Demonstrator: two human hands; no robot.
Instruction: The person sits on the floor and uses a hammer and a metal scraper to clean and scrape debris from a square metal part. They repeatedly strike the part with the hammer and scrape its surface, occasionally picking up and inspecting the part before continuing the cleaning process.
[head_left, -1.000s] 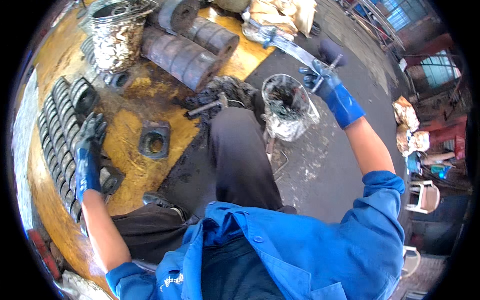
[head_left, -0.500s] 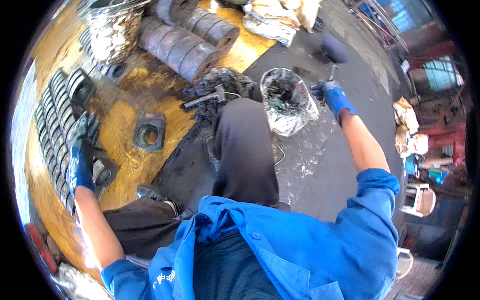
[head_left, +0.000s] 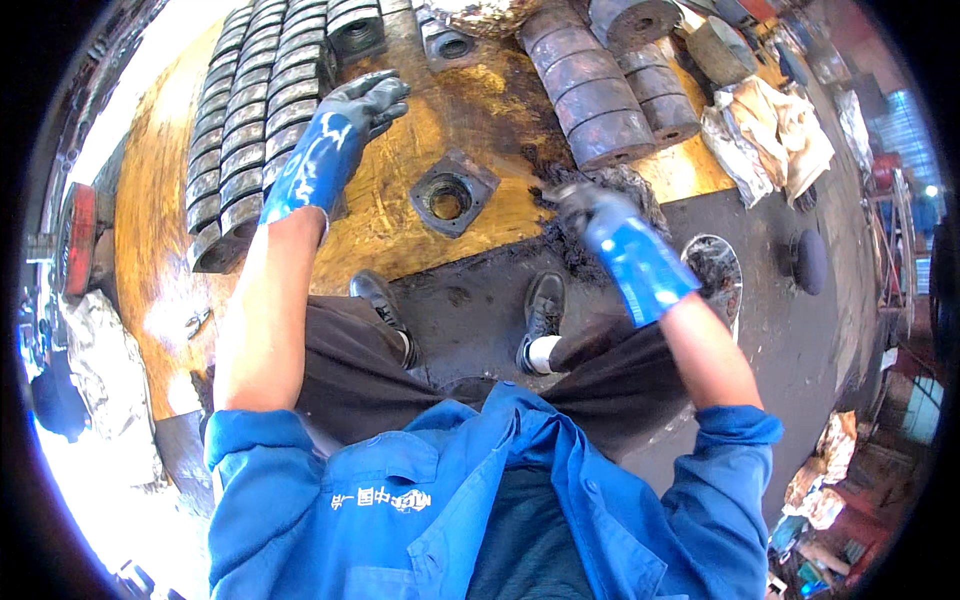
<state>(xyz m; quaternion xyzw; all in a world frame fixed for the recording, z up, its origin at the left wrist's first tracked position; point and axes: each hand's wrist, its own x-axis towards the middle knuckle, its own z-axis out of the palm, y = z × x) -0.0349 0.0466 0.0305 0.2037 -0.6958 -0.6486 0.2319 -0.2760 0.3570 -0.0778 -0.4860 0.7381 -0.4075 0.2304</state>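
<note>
My left hand (head_left: 340, 140), in a blue glove with blackened fingers, hovers beside the rows of dark ridged metal parts (head_left: 240, 120). Its fingers are stretched out, with nothing visible in them. My right hand (head_left: 615, 240), gloved alike, is over the edge of a black greasy heap (head_left: 640, 190). Motion smears its fingertips, and I cannot make out whether they hold anything. The hammer seen earlier by that heap cannot be made out now. Between my hands, a square metal block (head_left: 478, 180) with a round hole lies on the yellow-brown board (head_left: 390, 230).
Thick dark cylinders (head_left: 590, 100) lie beyond my right hand, near crumpled sacks (head_left: 760, 140). A bag-lined bucket (head_left: 715, 265) stands right of my right forearm, with a dark rounded object (head_left: 807, 262) farther right. My shoes (head_left: 543, 310) are by the board's near edge.
My view has swung left. My right hand has moved from beyond the bucket to the black heap. My left hand has shifted across the ridged parts. My right knee no longer covers the middle.
</note>
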